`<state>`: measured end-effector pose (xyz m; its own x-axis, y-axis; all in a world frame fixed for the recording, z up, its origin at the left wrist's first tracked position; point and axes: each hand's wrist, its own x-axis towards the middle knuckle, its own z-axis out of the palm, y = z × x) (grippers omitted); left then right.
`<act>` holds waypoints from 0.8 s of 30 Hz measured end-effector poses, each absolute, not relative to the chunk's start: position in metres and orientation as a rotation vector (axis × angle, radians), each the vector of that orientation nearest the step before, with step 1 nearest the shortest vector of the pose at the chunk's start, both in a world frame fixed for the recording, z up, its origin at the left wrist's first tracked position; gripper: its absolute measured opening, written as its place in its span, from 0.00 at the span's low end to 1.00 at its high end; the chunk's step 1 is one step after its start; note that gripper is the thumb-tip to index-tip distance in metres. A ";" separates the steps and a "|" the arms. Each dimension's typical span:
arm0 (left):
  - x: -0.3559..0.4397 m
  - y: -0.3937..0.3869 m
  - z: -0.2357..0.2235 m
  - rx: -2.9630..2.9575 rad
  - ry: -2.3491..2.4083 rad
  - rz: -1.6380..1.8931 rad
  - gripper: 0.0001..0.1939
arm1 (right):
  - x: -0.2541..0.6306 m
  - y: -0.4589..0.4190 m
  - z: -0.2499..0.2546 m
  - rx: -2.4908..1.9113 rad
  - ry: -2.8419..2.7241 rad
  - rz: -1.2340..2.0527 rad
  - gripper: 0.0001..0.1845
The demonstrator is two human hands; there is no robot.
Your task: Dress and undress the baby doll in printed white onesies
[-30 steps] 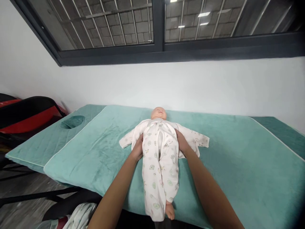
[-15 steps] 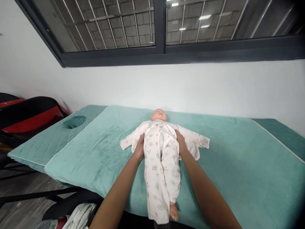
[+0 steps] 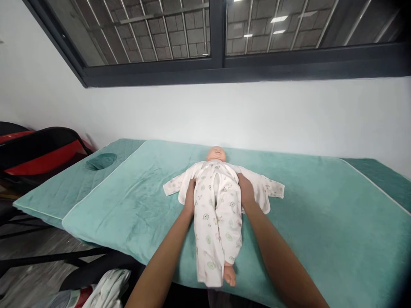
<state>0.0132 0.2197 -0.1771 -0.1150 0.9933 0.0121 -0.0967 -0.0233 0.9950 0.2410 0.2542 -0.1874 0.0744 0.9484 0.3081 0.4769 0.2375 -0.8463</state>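
Note:
A baby doll point(image 3: 216, 153) lies on its back, head toward the wall. It wears a white printed jacket point(image 3: 262, 188) spread out at both sides and white printed baby pants point(image 3: 207, 222) with a split crotch. One bare doll foot point(image 3: 229, 274) shows below a pant leg; the other leg's end covers its foot. At the pants' left side, my left hand point(image 3: 190, 197) is closed on the waist area, fingers mostly tucked out of sight. My right hand point(image 3: 245, 188) grips the opposite side near the waist, its fingertips hidden behind the cloth.
The doll rests on a green padded massage bed point(image 3: 321, 222) with a face hole point(image 3: 101, 161) at the left end. Red and black chairs point(image 3: 48, 154) stand at the left. Folded cloth point(image 3: 109, 288) lies on a dark seat below the bed edge. A barred window is above.
Both hands stay at the sides of the pants' waist. The pant legs and bare foot shift slightly, and the lower ends sit a little higher now. The camera view moves a little.

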 end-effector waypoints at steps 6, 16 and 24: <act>0.007 0.190 -0.183 1.211 1.413 1.469 0.14 | 0.251 0.218 -0.186 -1.298 -2.105 0.274 0.18; -0.002 0.135 -0.204 1.968 1.401 1.185 0.16 | 0.251 0.138 -0.189 -1.359 -2.394 -0.113 0.16; -0.002 0.133 -0.200 1.976 1.297 1.231 0.17 | 0.247 0.132 -0.181 -1.298 -2.432 -0.140 0.14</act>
<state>-0.0018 0.1326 -0.1996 0.1501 0.8933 0.4237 0.4696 -0.4415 0.7645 0.2467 0.1318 -0.1811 -0.5017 0.7799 0.3742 0.8176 0.5688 -0.0893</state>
